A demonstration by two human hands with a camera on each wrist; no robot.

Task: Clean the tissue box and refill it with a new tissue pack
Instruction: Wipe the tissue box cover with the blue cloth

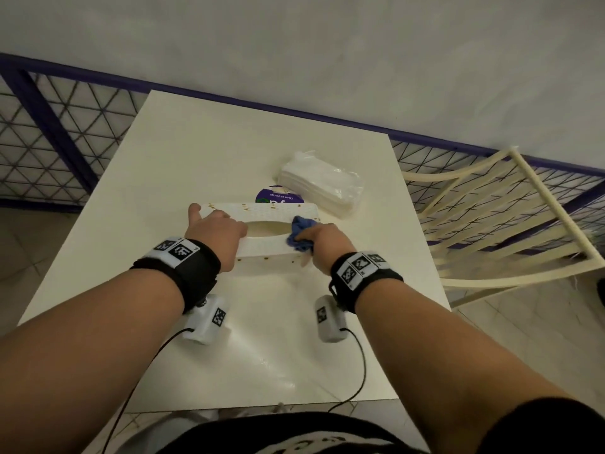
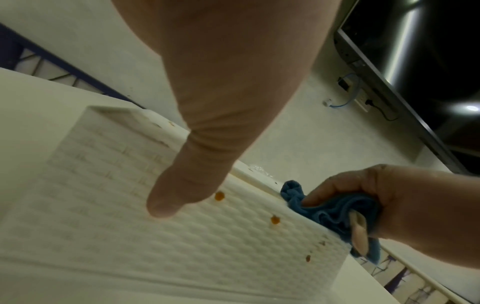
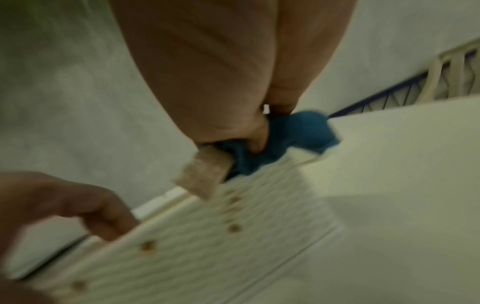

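Observation:
A white textured tissue box (image 1: 271, 211) with small brown stains (image 2: 219, 196) stands in the middle of the white table (image 1: 196, 152). My left hand (image 1: 212, 229) grips its left end, thumb (image 2: 176, 193) on the near side wall. My right hand (image 1: 322, 239) holds a crumpled blue cloth (image 1: 299, 235) against the right part of the box top, beside the oval opening. In the left wrist view the blue cloth (image 2: 335, 209) is bunched in the right hand's fingers at the box's top edge. The right wrist view is blurred; the cloth (image 3: 285, 135) sits on the box (image 3: 207, 246). A clear-wrapped tissue pack (image 1: 322, 183) lies behind the box to the right.
A round purple-lidded container (image 1: 278, 196) stands just behind the box. A cream slatted chair (image 1: 497, 217) stands right of the table. A blue-framed wire fence (image 1: 59, 132) runs along the wall behind. A dark screen (image 2: 420, 67) hangs on the wall.

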